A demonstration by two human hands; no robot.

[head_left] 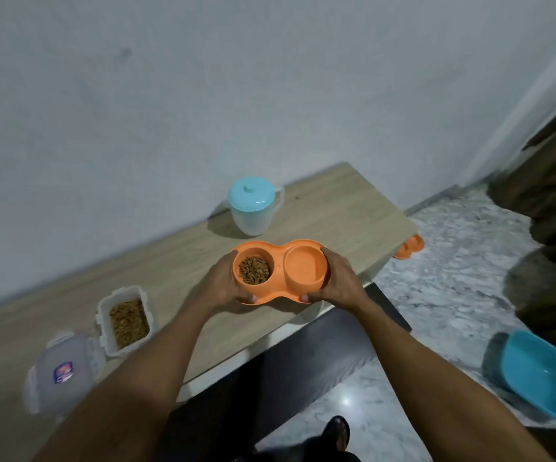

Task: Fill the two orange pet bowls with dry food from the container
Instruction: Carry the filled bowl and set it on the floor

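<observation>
1. The wooden table (336, 208) stands against the wall, with marbled floor (436, 295) to its right.
2. A blue basin (540, 375) lies tilted on the floor at the far right.
3. The orange double bowl (280, 261) is over the table's near edge, right of centre. Whether it rests on the surface or is lifted clear cannot be determined.
   - Left compartment: contains dry food (254, 270).
   - Right compartment: bare orange bottom.
4. A clear jug (253, 215) with a blue lid stands upright just behind the double bowl.
5. The open container (126, 320), partly filled with kibble, sits well to the left. Its detached cover (65, 371) lies just beside it, nearer the onlooker.
6. The left hand (221, 283) grasps the bowl's left end and the right hand (340, 278) grasps its right end, each with its thumb on the near rim.
7. A second orange feeder (410, 246) lies on the floor, past the table's right corner.
</observation>
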